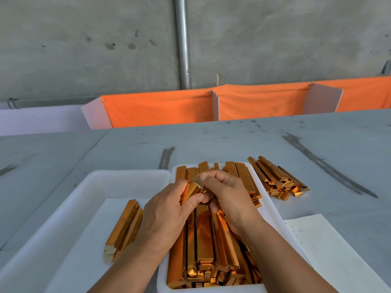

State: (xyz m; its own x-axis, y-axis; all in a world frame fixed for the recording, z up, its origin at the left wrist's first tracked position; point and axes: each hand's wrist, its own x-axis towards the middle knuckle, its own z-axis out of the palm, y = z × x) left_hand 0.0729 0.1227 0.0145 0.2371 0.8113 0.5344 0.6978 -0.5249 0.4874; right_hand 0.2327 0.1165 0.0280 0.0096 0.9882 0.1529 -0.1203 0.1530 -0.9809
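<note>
Both hands meet over the right white tray point(273, 210), which is piled with several long, shiny gold-orange paper boxes point(204, 235). My left hand point(167, 210) grips one gold box point(193, 188) with its end pointing up and away. My right hand point(228, 197) pinches the flap at that box's top end. The left white tray point(84, 182) holds a few gold boxes point(124, 229) lying side by side on a white sheet.
A loose heap of gold boxes point(277, 178) lies on the grey table beyond the right tray. A white paper with handwriting point(321, 242) sits at the right. Orange cloth bins with white dividers point(215, 106) line the table's far edge, before a concrete wall and metal pipe point(183, 43).
</note>
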